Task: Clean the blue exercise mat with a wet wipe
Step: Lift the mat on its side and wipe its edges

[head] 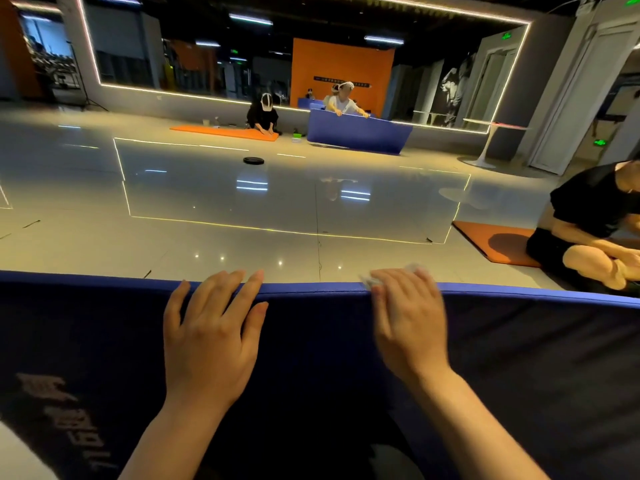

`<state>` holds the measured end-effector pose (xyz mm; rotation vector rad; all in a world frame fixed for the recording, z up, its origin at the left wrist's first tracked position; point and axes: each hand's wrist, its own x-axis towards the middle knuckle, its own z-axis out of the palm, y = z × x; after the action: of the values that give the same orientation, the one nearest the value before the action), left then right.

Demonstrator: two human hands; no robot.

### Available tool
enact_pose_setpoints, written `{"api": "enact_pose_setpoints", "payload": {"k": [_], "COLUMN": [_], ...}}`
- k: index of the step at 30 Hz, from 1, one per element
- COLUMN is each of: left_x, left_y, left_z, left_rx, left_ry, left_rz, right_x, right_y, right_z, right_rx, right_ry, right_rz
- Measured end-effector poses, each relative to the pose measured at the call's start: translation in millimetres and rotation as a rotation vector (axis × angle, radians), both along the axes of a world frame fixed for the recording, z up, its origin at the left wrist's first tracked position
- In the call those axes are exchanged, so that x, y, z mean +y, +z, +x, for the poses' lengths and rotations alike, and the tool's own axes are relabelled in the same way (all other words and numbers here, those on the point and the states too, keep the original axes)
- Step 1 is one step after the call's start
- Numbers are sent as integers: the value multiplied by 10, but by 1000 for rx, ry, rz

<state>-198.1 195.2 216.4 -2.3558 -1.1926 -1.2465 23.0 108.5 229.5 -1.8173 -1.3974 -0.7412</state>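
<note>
The left hand (211, 341) lies flat with straight fingers on the upright mat (311, 358). The right hand (408, 323) presses the wipe (369, 281) under its fingers; the mat may tip forward.

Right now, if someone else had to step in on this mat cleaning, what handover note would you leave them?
Left hand: fingers straight, draped over the top edge of the blue mat, steadying it; it holds nothing.
Right hand: blurred, pressing a white wet wipe on that same top edge, the wipe peeking out beyond its fingers.
The mat stands on edge in front of the person, printed side facing them.
Done: cannot tell how much has been wiped.
Left: probably finish the edge rightward, then wipe the faces.
</note>
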Motion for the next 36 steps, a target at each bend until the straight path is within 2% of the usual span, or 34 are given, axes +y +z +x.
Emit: {"api": "enact_pose_setpoints", "payload": {"k": [4,7,10,16,19,23,27,30,33,36], "left_x": [-1,22,39,60,47,-2,-63,-60,-32,-31], "left_y": [-2,14,18,10,-3,-5,-6,0,19,33], "left_z": [-67,-146,-146,-121,-100,-62,-96,-224,-283,-242], "left_rx": [53,99,106,74,57,32,83,129,131,85], "left_ry": [12,-6,-11,-23,-28,-13,6,-12,-50,-65], "left_rz": [0,7,16,31,20,9,20,47,76,59], "right_x": [361,381,255,-421,-546,-235,220,349,279,5], "right_y": [23,28,16,54,38,-12,-15,-2,28,5], "right_z": [-826,-852,-487,627,761,331,-566,-978,-606,46], "right_rx": [-79,-206,-277,-127,-59,33,-14,-139,-311,-268], "right_ry": [226,291,262,-42,-99,-135,107,285,308,145], "right_rz": [-84,-157,-206,-205,-140,-3,-2,-80,-150,-86]}}
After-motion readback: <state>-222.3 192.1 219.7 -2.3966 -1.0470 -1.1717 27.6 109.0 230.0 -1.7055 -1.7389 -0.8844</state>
